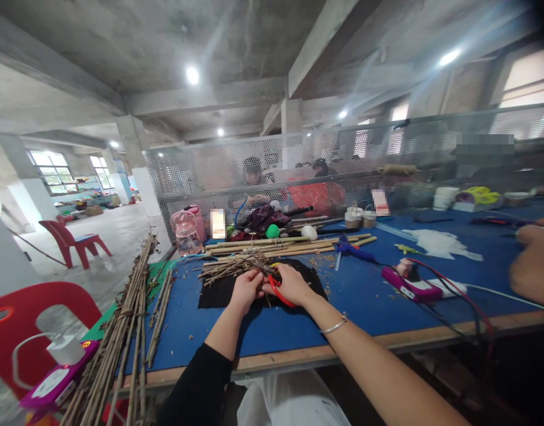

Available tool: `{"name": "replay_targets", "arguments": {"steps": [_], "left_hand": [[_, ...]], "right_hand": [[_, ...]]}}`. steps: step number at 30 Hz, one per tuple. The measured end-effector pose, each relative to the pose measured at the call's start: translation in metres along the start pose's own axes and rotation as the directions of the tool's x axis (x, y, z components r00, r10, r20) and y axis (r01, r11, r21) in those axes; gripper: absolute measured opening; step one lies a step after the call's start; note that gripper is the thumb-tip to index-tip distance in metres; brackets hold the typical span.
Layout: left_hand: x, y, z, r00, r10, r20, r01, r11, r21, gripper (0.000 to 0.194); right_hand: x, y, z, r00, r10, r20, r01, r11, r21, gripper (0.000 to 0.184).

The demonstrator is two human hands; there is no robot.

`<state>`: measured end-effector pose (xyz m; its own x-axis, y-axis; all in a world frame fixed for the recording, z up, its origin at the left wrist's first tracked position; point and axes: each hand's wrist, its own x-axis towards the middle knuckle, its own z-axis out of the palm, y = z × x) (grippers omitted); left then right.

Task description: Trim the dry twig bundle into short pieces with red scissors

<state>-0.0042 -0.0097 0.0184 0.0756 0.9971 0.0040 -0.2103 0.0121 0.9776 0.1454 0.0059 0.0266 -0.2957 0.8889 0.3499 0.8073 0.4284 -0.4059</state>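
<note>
My right hand [292, 285] is closed around a pair of red-handled scissors [280, 293], whose blades are largely hidden by fingers and twigs. Close beside it, my left hand [247, 290] has its fingers pinched together at the near side of a pile of thin twigs [229, 267]. It seems to grip a twig, though the fingertips cover most of it. Both hands are over a black cloth [212, 294] on the blue tabletop [192, 331]. Longer pale sticks [293, 244] lie behind the twig pile.
Bundled long sticks [132, 307] hang over the table's left edge beside short sticks [160, 313]. To the right are a blue glue gun [354, 251], a purple power strip [411, 285] with cables, and another person's hand [536, 260]. A perforated metal screen [364, 163] stands behind.
</note>
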Motion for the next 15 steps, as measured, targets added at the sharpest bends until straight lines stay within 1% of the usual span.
{"name": "replay_targets", "arguments": {"steps": [3,8,11,15], "left_hand": [[0.000,0.001,0.001,1.000,0.009,-0.026,-0.009,1.000,0.002,0.032],[0.000,0.000,0.002,0.999,0.026,-0.037,-0.026,1.000,0.007,0.037],[0.000,0.000,0.002,0.999,0.022,-0.044,-0.021,1.000,0.018,0.036],[-0.001,0.000,0.002,1.000,0.019,-0.021,-0.019,1.000,0.003,0.034]], "right_hand": [[-0.001,-0.001,-0.001,1.000,-0.012,-0.019,0.011,0.999,-0.053,0.058],[-0.003,-0.004,-0.003,0.999,-0.026,-0.047,0.021,0.994,-0.106,0.068],[-0.004,-0.006,-0.005,0.998,-0.038,-0.053,0.033,0.994,-0.103,0.059],[-0.006,-0.011,-0.007,1.000,0.021,0.015,-0.021,0.998,-0.054,0.044]]}}
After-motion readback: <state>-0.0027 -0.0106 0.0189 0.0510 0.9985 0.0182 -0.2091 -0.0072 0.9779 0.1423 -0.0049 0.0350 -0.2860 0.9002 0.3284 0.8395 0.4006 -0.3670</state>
